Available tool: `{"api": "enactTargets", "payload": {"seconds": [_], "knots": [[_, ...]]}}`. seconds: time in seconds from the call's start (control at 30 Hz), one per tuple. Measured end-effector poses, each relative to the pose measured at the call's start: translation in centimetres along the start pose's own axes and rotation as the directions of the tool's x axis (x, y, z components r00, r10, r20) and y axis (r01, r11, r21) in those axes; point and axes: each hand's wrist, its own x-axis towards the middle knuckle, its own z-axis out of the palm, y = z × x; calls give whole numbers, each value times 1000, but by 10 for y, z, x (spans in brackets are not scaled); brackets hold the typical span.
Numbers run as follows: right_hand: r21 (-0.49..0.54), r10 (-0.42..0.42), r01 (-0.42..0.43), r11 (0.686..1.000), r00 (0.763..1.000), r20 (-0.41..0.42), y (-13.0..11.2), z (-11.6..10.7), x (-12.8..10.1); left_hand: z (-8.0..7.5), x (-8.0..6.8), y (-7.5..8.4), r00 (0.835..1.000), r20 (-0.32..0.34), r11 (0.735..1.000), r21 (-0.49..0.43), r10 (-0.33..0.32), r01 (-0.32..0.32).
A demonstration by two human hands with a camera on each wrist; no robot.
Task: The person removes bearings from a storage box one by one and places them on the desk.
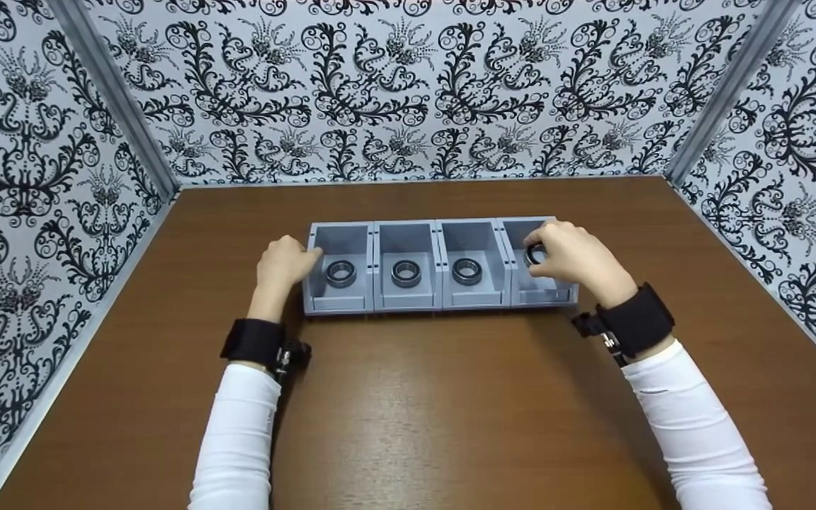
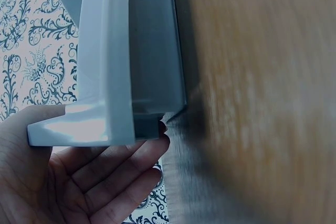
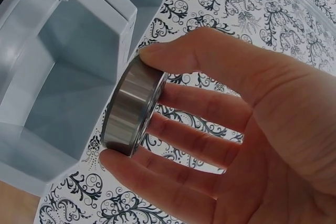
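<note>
Inside three bins (image 1: 406,241), bearings (image 1: 406,283); right fingers (image 3: 194,137) round a fourth (image 3: 128,108), left fingers (image 2: 121,163) round a wall (image 2: 86,124).

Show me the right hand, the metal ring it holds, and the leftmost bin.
Right hand (image 1: 578,256), head view: its back.
Metal ring (image 3: 129,109), right wrist view: outer side.
Leftmost bin (image 1: 339,304), head view: front wall.

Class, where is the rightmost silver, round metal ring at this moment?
The silver, round metal ring is held by the right hand; the head view shows it over the rightmost grey plastic bin.
</note>
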Motion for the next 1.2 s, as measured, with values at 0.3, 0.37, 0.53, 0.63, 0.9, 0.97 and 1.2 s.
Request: {"api": "enactTargets", "payload": {"seconds": [0.3, 0.37, 0.53, 0.63, 0.9, 0.97, 1.2], "knots": [[10, -12, 12, 1000, 1000, -10, -3, -2, -11, 0, 1, 0, 1000, -5, 1000, 4, -1, 1], [10, -15, 15, 1000, 1000, -10, -4, -2, -14, 1, 1, 0, 1000, -7, 1000, 2, 1, -1], [-3, -34, 34, 999, 999, -16, -6, -4, -20, 2, 1, -1, 1000, -15, 1000, -1, 13, -13], [-12, -44, 43, 999, 999, -24, -7, -5, -24, 2, 2, -1, 1000, -16, 1000, 0, 20, -20], [-21, -50, 50, 999, 998, -29, -11, -5, -34, 1, 1, -2, 1000, -17, 1000, 0, 24, -24], [-24, -59, 58, 998, 998, -35, -12, -5, -35, 1, 1, -2, 1000, -19, 1000, 0, 22, -22], [-25, -84, 83, 996, 995, -47, -12, -4, -43, 1, 1, -2, 1000, -16, 1000, 1, 19, -19]]}}
